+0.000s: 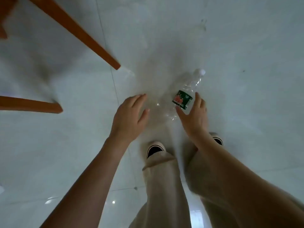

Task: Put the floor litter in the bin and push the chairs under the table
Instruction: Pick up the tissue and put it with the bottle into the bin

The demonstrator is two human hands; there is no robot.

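Observation:
An empty clear plastic bottle with a green and red label and a white cap lies on the pale tiled floor in front of my feet. My right hand hovers at the bottle's near right side, fingers spread, thumb and forefinger either side of the label; whether it touches is unclear. My left hand is open to the left of the bottle, palm down, holding nothing. Orange wooden chair legs slant in from the upper left.
A second orange chair leg reaches in from the left edge. My feet in pale slippers and beige trousers stand below the bottle. Tile joints cross the glossy floor. No bin or table top is in view.

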